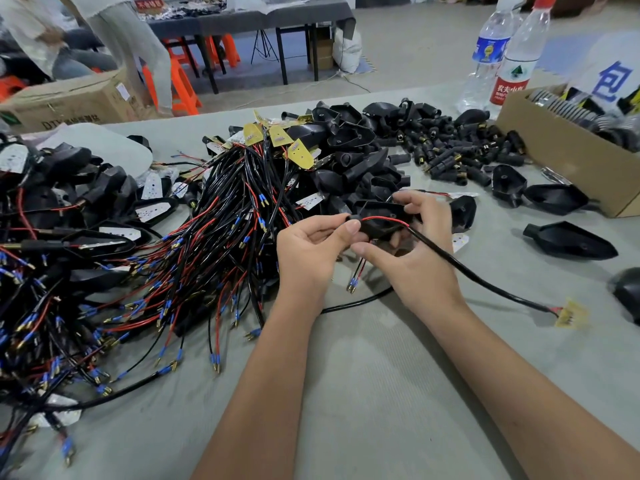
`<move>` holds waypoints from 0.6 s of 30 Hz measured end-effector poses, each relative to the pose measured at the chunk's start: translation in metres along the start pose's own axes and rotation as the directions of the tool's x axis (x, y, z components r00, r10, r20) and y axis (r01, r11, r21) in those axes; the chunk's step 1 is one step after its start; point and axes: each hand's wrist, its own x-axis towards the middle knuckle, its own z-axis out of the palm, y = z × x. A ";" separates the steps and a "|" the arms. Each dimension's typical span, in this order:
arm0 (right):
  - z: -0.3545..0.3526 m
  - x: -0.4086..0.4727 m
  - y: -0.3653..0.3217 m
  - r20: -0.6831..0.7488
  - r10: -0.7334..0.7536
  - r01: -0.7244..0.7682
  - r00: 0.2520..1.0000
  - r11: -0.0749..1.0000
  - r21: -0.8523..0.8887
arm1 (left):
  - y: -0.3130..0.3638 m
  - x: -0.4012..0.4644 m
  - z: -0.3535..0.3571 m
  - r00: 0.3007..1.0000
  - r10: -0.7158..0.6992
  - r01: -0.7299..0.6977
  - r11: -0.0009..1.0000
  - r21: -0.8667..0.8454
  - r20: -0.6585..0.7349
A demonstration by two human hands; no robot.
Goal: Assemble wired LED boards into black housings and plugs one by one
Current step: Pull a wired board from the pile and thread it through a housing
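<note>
While both forearms reach in over the grey bench (363, 393), left hand (308, 251) fingers curl round the narrow end of a black housing (381, 220); right hand (415, 251) grips its body, w/ a black cable (485, 282) trailing to an LED board (569, 313). Wire pile (173, 254) left, plugs (450, 147) beyond, cardboard box (561, 150), water bottles (502, 57) at far edge.

left hand (310, 247) fingers curled pinching, right hand (412, 258) fingers gripping
</note>
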 end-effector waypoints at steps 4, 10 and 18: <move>0.001 0.003 0.002 0.063 0.106 -0.116 0.992 0.972 0.203 | 0.003 0.002 -0.006 1.000 0.014 -0.013 0.997 0.081 -0.003; -0.008 0.009 0.005 0.274 0.158 -0.280 0.949 0.823 0.494 | 0.010 0.005 -0.013 0.998 -0.015 0.004 0.981 0.195 0.057; -0.009 0.010 0.005 0.136 0.225 -0.260 0.965 0.735 0.626 | 0.023 0.011 -0.033 0.993 0.018 -0.067 0.904 0.423 0.119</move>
